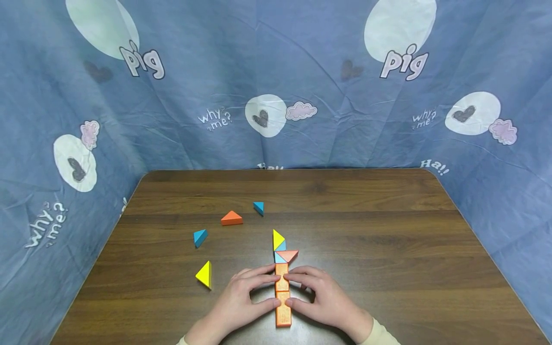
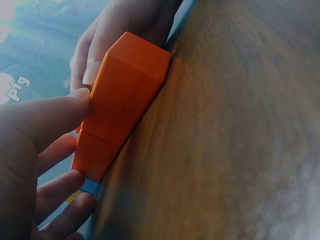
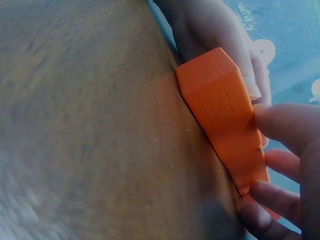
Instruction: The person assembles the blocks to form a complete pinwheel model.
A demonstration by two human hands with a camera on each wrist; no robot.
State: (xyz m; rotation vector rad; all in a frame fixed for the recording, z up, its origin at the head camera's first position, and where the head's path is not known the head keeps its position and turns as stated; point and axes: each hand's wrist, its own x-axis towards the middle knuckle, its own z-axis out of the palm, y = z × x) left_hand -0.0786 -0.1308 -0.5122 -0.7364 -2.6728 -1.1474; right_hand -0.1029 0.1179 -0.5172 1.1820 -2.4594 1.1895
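Two orange rectangular blocks, a nearer one (image 1: 283, 314) and a farther one (image 1: 281, 282), lie end to end on the table in the head view. My left hand (image 1: 246, 299) touches their left side, thumb at the nearer block and fingers along the farther one. From the right side my right hand (image 1: 321, 299) touches them the same way. Beyond the blocks, a pale orange triangle (image 1: 288, 255) lies beside a light blue triangle (image 1: 279, 258). Farther up are a yellow triangle (image 1: 278, 239) and another light blue triangle (image 1: 281, 246). Both wrist views show thumbs and fingertips against the orange sides.
Loose triangular blocks lie to the left: a yellow one (image 1: 204, 275), a blue one (image 1: 200, 237), an orange-red one (image 1: 232, 218) and a small blue one (image 1: 258, 208). A blue printed cloth (image 1: 345, 124) hangs around the brown wooden table (image 1: 388, 239).
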